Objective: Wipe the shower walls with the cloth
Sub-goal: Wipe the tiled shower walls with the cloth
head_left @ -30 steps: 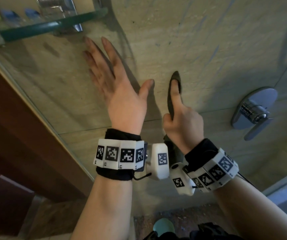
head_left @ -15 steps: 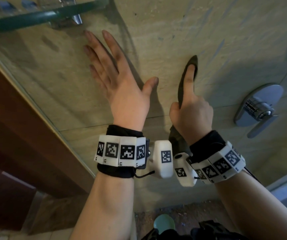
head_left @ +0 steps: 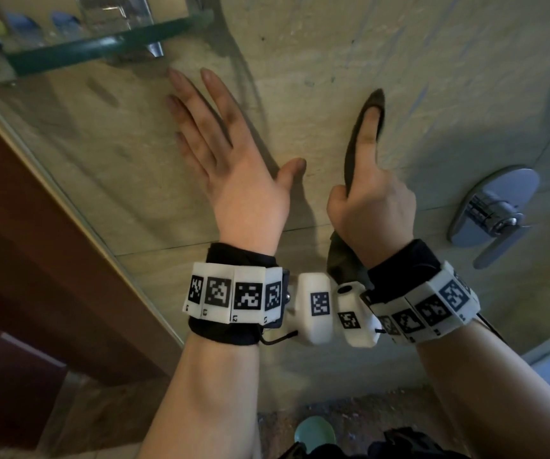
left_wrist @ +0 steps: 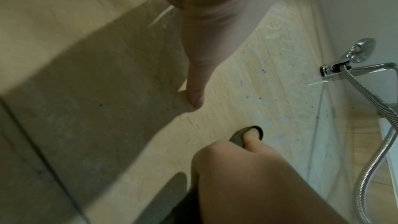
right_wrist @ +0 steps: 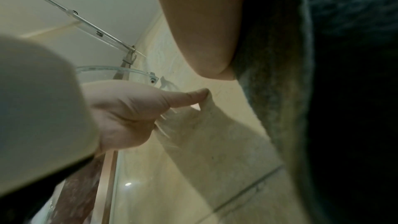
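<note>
The left hand (head_left: 234, 167) lies flat on the beige shower wall (head_left: 432, 77) with its fingers straight and spread, pointing toward 11 o'clock in the head view; it holds nothing. The thumb tip touches the tile, as the right wrist view shows (right_wrist: 198, 94).

The right hand (head_left: 373, 207) is just beside it, at 3 o'clock from the left thumb. It grips the dark cloth (head_left: 355, 150): the index finger is stretched out toward 12 o'clock and presses the cloth against the wall, while the other fingers are curled around the rest of it. The cloth end hangs below the palm, near the wrist band (head_left: 343, 263). In the left wrist view the cloth tip wraps around the fingertip (left_wrist: 254, 134).

A chrome mixer handle (head_left: 495, 217) sits on the wall at 3 o'clock from the right hand, apart from it. A glass shelf (head_left: 94, 48) is at 11 o'clock, just above the left fingertips.
</note>
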`<state>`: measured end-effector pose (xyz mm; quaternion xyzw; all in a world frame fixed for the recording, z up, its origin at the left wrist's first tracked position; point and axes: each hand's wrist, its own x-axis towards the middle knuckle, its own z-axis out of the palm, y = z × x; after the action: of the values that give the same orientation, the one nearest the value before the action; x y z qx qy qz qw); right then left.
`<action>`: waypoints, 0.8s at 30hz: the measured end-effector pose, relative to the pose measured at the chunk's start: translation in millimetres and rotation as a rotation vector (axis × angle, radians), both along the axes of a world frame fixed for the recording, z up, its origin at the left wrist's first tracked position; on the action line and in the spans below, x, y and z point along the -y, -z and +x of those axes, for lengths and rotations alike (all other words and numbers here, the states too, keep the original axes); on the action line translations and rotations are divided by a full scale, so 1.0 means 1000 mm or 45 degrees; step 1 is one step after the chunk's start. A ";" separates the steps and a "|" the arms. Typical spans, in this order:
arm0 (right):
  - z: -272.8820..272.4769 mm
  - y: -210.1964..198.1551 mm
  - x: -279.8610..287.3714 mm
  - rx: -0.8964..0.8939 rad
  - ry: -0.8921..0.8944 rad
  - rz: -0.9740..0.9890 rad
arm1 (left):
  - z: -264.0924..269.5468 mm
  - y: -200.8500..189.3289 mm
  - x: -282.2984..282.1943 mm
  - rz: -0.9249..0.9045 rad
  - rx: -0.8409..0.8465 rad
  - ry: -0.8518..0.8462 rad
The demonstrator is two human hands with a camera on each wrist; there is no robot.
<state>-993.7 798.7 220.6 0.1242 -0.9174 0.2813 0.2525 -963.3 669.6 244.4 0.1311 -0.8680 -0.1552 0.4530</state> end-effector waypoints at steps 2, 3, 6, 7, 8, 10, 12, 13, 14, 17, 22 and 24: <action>0.003 0.007 0.004 -0.045 -0.018 -0.029 | 0.000 -0.001 0.000 0.007 0.001 0.009; 0.005 0.012 0.007 -0.062 -0.047 -0.052 | 0.000 -0.001 -0.001 0.014 0.002 0.017; 0.006 0.019 0.011 -0.149 -0.166 -0.082 | 0.000 -0.001 -0.001 0.024 0.002 0.022; 0.004 0.019 0.011 -0.190 -0.188 -0.084 | 0.000 -0.001 -0.001 0.022 0.001 0.021; 0.001 0.018 0.010 -0.233 -0.188 -0.082 | 0.000 -0.001 -0.001 0.019 0.000 0.020; -0.003 0.012 0.005 -0.302 -0.132 -0.070 | 0.000 0.000 -0.001 0.015 -0.004 0.020; -0.005 0.004 0.000 -0.312 -0.066 -0.056 | 0.000 0.000 0.000 0.017 -0.005 0.019; -0.005 0.002 -0.002 -0.293 -0.043 -0.050 | 0.000 0.000 0.000 0.017 0.000 0.020; -0.005 0.001 -0.002 -0.262 -0.024 -0.044 | 0.000 0.000 0.000 0.015 0.003 0.019; -0.002 0.005 0.003 -0.204 -0.026 -0.060 | 0.000 0.000 0.000 0.010 0.002 0.013; 0.006 0.016 0.011 -0.192 -0.179 -0.107 | 0.000 0.000 0.000 0.003 0.001 0.015; 0.002 0.014 0.010 -0.248 -0.176 -0.098 | 0.000 0.000 0.000 0.012 0.014 0.017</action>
<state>-991.3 788.8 206.5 0.2040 -0.8664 0.3196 0.3250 -963.0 669.5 244.8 0.1281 -0.8706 -0.1615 0.4467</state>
